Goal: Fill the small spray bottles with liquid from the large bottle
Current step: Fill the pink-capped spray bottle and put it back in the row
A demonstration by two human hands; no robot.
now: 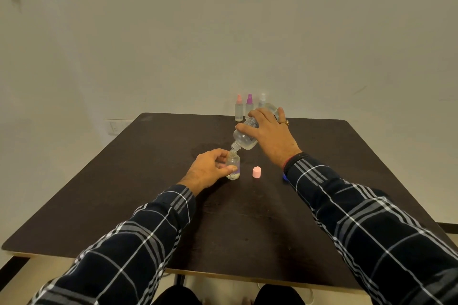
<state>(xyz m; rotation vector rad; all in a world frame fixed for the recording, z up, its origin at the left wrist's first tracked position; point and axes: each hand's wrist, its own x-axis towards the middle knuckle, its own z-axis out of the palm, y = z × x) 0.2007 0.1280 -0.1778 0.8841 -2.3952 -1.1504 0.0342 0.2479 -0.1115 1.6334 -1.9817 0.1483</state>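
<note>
Dark table [124,193] before pale wall [223,32], left hand [210,169] gripping small bottle [234,161], right hand [270,134] gripping tilted large bottle [244,141]

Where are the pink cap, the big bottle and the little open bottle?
pink cap [256,172], head view, its side.
big bottle [244,140], head view, its clear shoulder.
little open bottle [234,160], head view, its clear body.

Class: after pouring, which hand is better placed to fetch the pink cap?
Right, probably: the pink cap lies right of the small bottle, which the left hand grips; the right hand first parks the large bottle.
</note>
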